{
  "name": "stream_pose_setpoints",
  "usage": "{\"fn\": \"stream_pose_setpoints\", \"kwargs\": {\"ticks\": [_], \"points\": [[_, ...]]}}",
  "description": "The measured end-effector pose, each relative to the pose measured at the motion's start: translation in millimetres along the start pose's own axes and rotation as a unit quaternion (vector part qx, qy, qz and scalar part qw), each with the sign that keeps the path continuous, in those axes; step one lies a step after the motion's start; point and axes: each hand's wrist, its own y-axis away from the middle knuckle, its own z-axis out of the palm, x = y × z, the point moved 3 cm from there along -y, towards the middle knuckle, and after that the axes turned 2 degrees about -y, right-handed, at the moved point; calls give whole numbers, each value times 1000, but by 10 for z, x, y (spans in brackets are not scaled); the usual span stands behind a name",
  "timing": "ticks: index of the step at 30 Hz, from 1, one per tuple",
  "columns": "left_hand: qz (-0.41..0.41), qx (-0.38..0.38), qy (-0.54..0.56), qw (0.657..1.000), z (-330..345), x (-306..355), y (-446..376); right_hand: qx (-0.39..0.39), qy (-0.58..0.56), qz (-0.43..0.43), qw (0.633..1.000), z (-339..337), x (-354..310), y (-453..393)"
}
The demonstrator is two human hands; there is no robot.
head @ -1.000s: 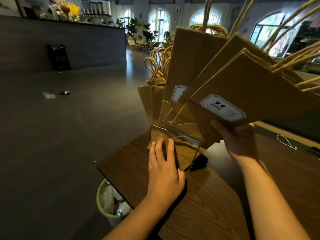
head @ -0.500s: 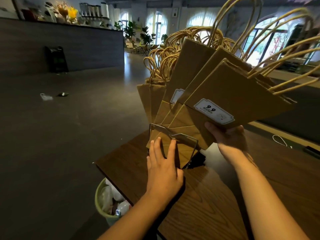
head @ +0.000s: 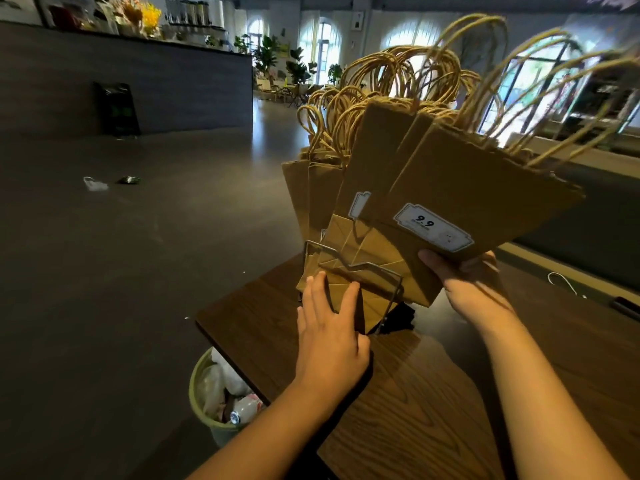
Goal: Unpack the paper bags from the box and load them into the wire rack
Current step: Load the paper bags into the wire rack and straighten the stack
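Several flat brown paper bags with twisted cord handles fan out upward from a wire rack at the far corner of the wooden table. Their folded bottoms sit inside the wire frame. My left hand lies with straight fingers against the rack's front and the bag bottoms. My right hand grips the lower edge of the nearest bag, the one with a white "9.9" price sticker, thumb on its front. The box is not in view.
A green waste bin with rubbish stands on the floor below the table's left corner. Open dark floor lies to the left, with a dark counter beyond. A white hook and a dark object lie at the table's right edge.
The fanned bags in my right hand have swung more upright and settled lower toward the rack. My left hand has stayed at the rack's front.
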Motion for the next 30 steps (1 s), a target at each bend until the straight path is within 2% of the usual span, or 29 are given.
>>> {"fn": "stream_pose_setpoints", "kwargs": {"ticks": [8, 14, 18, 23, 26, 28, 30], "points": [[11, 45, -2, 999, 17, -32, -1, -47, 31, -14, 998, 241, 5, -13], [3, 12, -28, 1000, 9, -21, -1, -59, 45, -36, 997, 376, -26, 4], [-4, 11, -45, 999, 27, -42, -3, -98, 20, -8, 995, 379, 9, 16], [-19, 17, -37, 999, 30, -73, -15, -79, -55, 3, 995, 341, -33, 82], [-21, 14, -33, 999, 42, -78, -17, -77, 53, -9, 996, 291, -79, 46], [-18, 16, -34, 999, 46, -70, -18, -51, 135, -40, 989, 224, -188, 23], [-15, 23, -28, 999, 47, -75, -21, -25, 169, -53, 984, 173, -238, 10]]}}
